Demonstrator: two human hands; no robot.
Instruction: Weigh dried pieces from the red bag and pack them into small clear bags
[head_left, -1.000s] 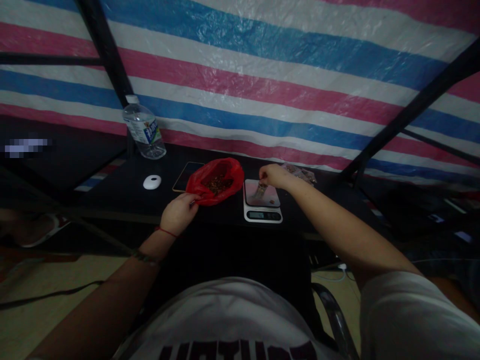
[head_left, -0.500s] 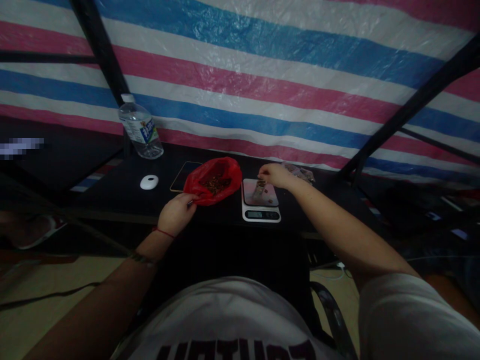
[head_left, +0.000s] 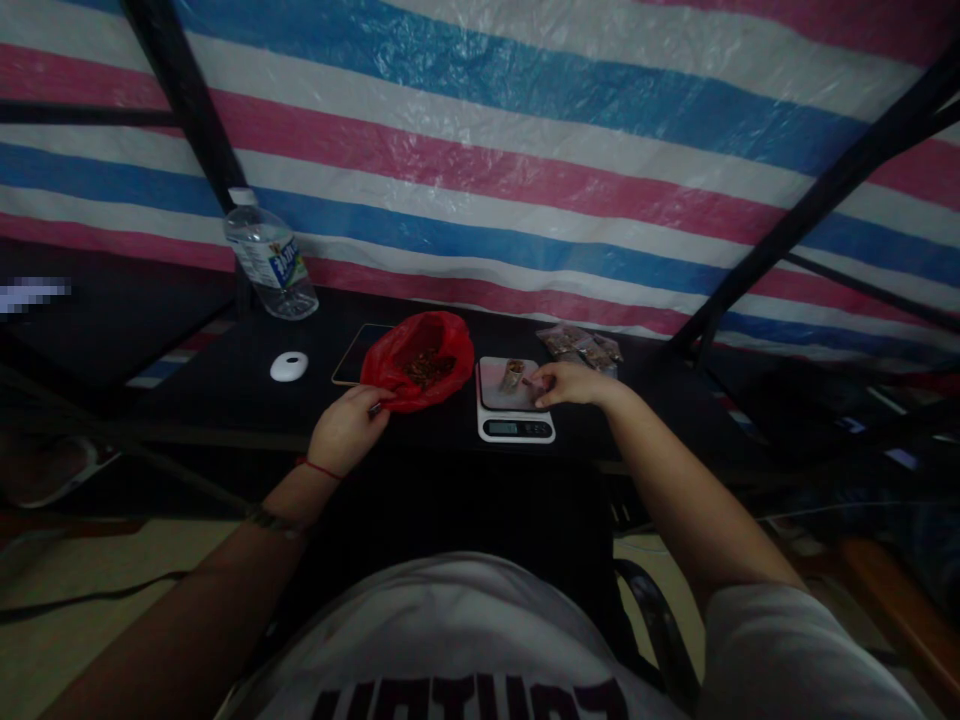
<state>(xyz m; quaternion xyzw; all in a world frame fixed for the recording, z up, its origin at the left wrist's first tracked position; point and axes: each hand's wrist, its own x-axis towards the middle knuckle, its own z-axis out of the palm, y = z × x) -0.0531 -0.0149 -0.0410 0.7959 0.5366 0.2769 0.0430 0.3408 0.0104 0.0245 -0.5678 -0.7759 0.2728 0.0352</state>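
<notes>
My left hand (head_left: 349, 430) is closed on the near left rim of a red plastic bag (head_left: 382, 365), which stands open with loose brown bits (head_left: 427, 370) inside. Beside it is a white kitchen scale (head_left: 517, 430) with a lit display. On its plate a small clear container (head_left: 512, 378) stands upright, filled with brown bits. My right hand (head_left: 566, 385) reaches over the plate's right edge, thumb and fingertips pinching at a small brown piece just right of the container. The fingers partly hide that piece.
Small clear packets (head_left: 577, 345) of brown bits lie behind my right hand. A phone (head_left: 349, 355) rests partly behind the bag, with a white rounded device (head_left: 289, 366) left of it. A large water bottle (head_left: 274, 265) stands near a black frame post (head_left: 187, 100). Striped sheeting hangs behind.
My right hand has moved from above the container down to the plate's right side, where loose brown pieces lay. My left hand keeps its hold on the bag. The view has shifted slightly.
</notes>
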